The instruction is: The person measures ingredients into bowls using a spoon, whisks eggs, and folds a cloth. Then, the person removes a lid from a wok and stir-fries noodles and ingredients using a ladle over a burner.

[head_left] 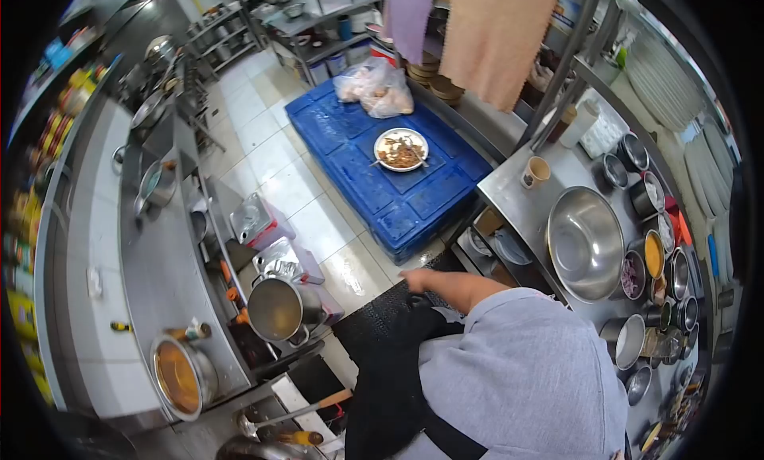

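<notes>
My right hand (414, 280) reaches out from a grey short sleeve, low in front of my black apron, over the dark floor mat (370, 329). It looks small, with a finger extended and nothing visible in it. My left hand is out of the frame. Beyond my right hand stands a blue chest-like unit (374, 197). On its top are a round plate of food (401, 150) with utensils and some clear plastic bags (374, 87) with pale contents. The hand touches neither the unit nor the plate.
At right, a steel counter (509, 181) holds a large steel bowl (585, 243), a paper cup (535, 172) and several small containers. At left, a big pot (275, 309) stands near tins (261, 221) on the floor. Cloths (497, 38) hang at the top.
</notes>
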`<state>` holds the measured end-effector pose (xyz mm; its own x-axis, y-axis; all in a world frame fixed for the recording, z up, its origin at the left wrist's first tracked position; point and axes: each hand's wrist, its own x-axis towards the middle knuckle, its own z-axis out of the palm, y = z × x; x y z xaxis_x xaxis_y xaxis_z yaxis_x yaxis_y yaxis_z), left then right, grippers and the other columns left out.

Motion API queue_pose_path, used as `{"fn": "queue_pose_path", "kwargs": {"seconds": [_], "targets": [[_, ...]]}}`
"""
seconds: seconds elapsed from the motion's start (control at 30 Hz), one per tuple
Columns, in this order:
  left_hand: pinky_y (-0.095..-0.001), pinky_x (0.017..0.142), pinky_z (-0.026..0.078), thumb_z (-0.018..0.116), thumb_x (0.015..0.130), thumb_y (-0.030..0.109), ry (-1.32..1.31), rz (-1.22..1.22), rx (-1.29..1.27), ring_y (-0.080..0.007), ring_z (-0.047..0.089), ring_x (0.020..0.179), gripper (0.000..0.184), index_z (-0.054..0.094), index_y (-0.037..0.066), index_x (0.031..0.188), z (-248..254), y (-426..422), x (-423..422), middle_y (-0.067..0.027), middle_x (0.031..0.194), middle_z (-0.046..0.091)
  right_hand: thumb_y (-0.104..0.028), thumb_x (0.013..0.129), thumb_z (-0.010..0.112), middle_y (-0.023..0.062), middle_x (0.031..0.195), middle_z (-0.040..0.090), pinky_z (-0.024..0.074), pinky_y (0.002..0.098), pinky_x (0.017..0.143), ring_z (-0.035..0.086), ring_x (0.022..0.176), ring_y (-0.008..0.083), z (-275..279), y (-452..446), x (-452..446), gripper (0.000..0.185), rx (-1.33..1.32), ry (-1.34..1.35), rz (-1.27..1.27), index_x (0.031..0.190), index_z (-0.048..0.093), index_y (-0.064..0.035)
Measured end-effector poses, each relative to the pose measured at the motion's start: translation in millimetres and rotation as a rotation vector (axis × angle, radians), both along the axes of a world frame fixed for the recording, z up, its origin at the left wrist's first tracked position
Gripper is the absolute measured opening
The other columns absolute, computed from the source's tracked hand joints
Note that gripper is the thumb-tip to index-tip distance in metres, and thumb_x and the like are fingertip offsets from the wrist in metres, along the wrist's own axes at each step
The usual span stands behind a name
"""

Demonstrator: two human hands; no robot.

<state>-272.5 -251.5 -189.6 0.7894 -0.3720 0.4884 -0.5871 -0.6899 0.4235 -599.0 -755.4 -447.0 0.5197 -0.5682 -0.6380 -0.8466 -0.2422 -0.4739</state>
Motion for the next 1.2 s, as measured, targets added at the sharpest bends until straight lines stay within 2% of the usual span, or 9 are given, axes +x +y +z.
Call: {"fn": "queue_pose_path", "kwargs": {"seconds": [0.1, 0.2, 0.27, 0.33, 0.4, 0.57, 0.63, 0.9, 1.2], "targets": [[-0.0435, 0.084, 0.05, 0.064, 0.095, 0.031, 0.201, -0.017, -0.114, -0.0317, 0.059, 0.099, 0.037, 0.061, -0.001, 0.113, 41.4, -107.0, 6.6, -0.0201, 0.113, 0.06, -0.013, 0.077, 0.057, 0.0211, 0.124, 0.062, 0.0477, 0.0455, 0.096, 0.058, 0.117, 0.0371, 27.6, -40.5, -101.5, 0.062, 0.114, 0.248, -0.05, 0.138, 0.048, -0.0075], [-0.0424, 0.086, 0.05, 0.065, 0.094, 0.027, 0.105, -0.202, -0.1, -0.0314, 0.062, 0.095, 0.036, 0.062, -0.003, 0.113, 85.4, -212.0, 8.4, -0.0196, 0.107, 0.064, -0.01, 0.075, 0.057, 0.0215, 0.118, 0.064, 0.0514, 0.0448, 0.09, 0.063, 0.109, 0.0367, 0.8, -24.4, -175.5, 0.061, -0.076, 0.013, -0.349, 0.136, 0.051, -0.0083], [-0.0418, 0.087, 0.05, 0.065, 0.094, 0.026, 0.167, -0.332, -0.075, -0.0316, 0.062, 0.095, 0.036, 0.062, -0.004, 0.113, 90.8, -265.4, 18.4, -0.0198, 0.107, 0.064, -0.013, 0.079, 0.059, 0.0197, 0.11, 0.067, 0.0531, 0.0428, 0.085, 0.065, 0.1, 0.0352, 53.8, 10.0, -204.0, 0.053, 0.066, -0.13, -0.609, 0.132, 0.055, -0.0061], [-0.0407, 0.087, 0.05, 0.065, 0.092, 0.021, 0.273, -0.407, 0.079, -0.0318, 0.061, 0.096, 0.033, 0.061, -0.005, 0.112, 91.8, -314.0, 12.9, -0.0199, 0.11, 0.064, -0.03, 0.095, 0.06, 0.0081, 0.104, 0.066, 0.0513, 0.0307, 0.067, 0.061, 0.088, 0.0136, 96.1, 56.8, -231.2, 0.056, 0.594, -0.428, -1.127, 0.145, 0.041, -0.0139], [-0.0372, 0.08, 0.05, 0.065, 0.09, 0.011, 0.481, -0.649, 0.136, -0.0289, 0.061, 0.087, 0.024, 0.063, -0.003, 0.109, 94.9, -366.9, -13.1, -0.0161, 0.097, 0.064, -0.034, 0.098, 0.058, 0.0066, 0.116, 0.064, 0.0512, 0.0281, 0.074, 0.06, 0.097, 0.0123, 160.9, 108.8, -264.4, 0.06, 0.732, -0.684, -1.322, 0.15, 0.033, -0.0159], [-0.0294, 0.082, 0.048, 0.06, 0.089, 0.004, 0.911, -0.917, 0.61, -0.0135, 0.059, 0.09, 0.023, 0.057, 0.001, 0.112, 41.2, -457.9, -36.0, -0.0065, 0.099, 0.062, -0.067, 0.085, 0.056, 0.0244, 0.13, 0.055, 0.0509, 0.0519, 0.092, 0.058, 0.117, 0.035, 261.2, 210.4, -337.5, 0.098, 0.796, -1.277, -1.61, 0.156, 0.009, -0.0172], [-0.0312, 0.088, 0.05, 0.059, 0.094, 0.01, 0.873, -1.108, 0.783, -0.0178, 0.063, 0.099, 0.024, 0.059, 0.003, 0.117, 5.5, -507.4, -38.5, -0.0103, 0.109, 0.066, -0.077, 0.085, 0.038, 0.0281, 0.127, 0.055, 0.0544, 0.0543, 0.085, 0.064, 0.106, 0.0393, 258.0, 232.4, -336.0, 0.088, 0.587, -1.397, -1.852, 0.144, 0.027, -0.0131], [-0.0381, 0.074, 0.054, 0.063, 0.087, 0.017, 0.564, -1.49, 0.638, -0.0324, 0.068, 0.08, 0.019, 0.069, 0.005, 0.1, -115.0, -744.7, -159.5, -0.0176, 0.095, 0.069, -0.055, 0.093, 0.053, 0.0114, 0.089, 0.071, 0.0577, 0.0325, 0.052, 0.07, 0.067, 0.0244, 226.0, 208.6, -318.3, 0.054, -0.11, -0.999, -2.574, 0.115, 0.059, -0.0063], [-0.048, 0.081, 0.054, 0.061, 0.086, 0.028, 0.331, -1.182, 0.752, -0.0373, 0.067, 0.091, 0.021, 0.072, 0.011, 0.092, -268.2, -949.7, -239.8, -0.0166, 0.1, 0.07, -0.066, 0.092, 0.045, 0.0103, 0.088, 0.069, 0.0547, 0.0301, 0.052, 0.068, 0.066, 0.0214, 261.2, 196.5, -201.0, 0.068, -0.034, -0.705, -2.575, 0.136, 0.043, -0.0142]]}}
